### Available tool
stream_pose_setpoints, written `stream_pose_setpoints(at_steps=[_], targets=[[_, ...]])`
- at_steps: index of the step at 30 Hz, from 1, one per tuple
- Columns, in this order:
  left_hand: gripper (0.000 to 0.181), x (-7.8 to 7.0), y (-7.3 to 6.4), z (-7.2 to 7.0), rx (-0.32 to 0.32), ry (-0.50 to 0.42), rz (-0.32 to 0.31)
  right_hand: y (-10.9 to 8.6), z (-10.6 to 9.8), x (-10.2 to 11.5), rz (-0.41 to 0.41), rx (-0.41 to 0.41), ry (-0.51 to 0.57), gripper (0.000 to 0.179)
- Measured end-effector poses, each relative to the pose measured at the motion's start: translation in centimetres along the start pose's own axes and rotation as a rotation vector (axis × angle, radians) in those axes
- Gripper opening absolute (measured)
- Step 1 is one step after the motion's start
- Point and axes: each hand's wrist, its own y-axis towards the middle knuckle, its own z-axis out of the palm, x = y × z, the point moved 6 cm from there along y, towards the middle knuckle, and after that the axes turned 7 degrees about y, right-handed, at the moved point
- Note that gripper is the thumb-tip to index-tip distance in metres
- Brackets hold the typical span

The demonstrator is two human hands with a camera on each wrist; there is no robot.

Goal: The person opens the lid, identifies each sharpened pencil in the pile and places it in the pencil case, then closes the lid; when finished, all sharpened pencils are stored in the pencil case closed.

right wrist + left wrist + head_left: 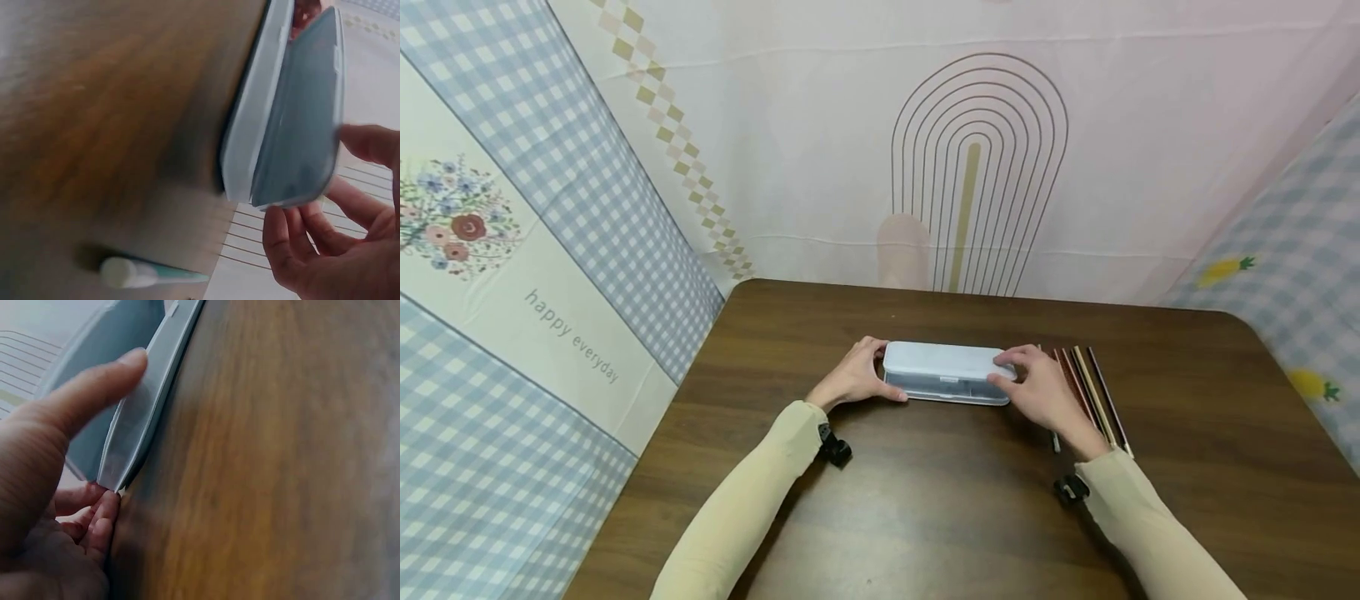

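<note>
A long, pale case (pixel 951 393) with rounded corners lies crosswise on the table, its lid (pixel 942 358) raised partway. My left hand (pixel 856 375) grips the case's left end, thumb at the front edge and fingers around the end. In the left wrist view the thumb lies along the base's side wall (pixel 140 406). My right hand (pixel 1043 390) holds the right end of the lid, thumb at the front corner. From the right wrist, the lid (pixel 306 119) stands tilted above the base, fingers at its end. Much of the inside is hidden.
Several thin metallic straws (pixel 1093 392) lie side by side right of the case, partly under my right forearm. A slim rod with a white tip (pixel 119 273) lies beside them. The brown table (pixel 887 517) ends at a patterned cloth (pixel 820 167) behind.
</note>
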Motion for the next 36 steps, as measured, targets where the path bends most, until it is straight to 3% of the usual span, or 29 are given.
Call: stream_pose_setpoints(at_steps=[8,19,30,36], targets=[[0.101,0.3,0.2,-0.1,0.013,-0.026,-0.003,-0.4,1.4,0.3,-0.068,0.018,-0.091,0.033],[0.098,0.4,-0.1,-0.2,-0.014,-0.024,-0.002,-0.8,2.0,0.9,-0.089,0.017,-0.144,0.035],[0.096,0.3,-0.4,0.0,0.005,0.003,-0.003,-1.1,2.4,0.7,-0.09,0.032,-0.205,0.036],[0.098,0.4,-0.6,-0.8,-0.016,-0.06,-0.007,-1.0,1.7,0.5,-0.116,0.017,-0.206,0.042]])
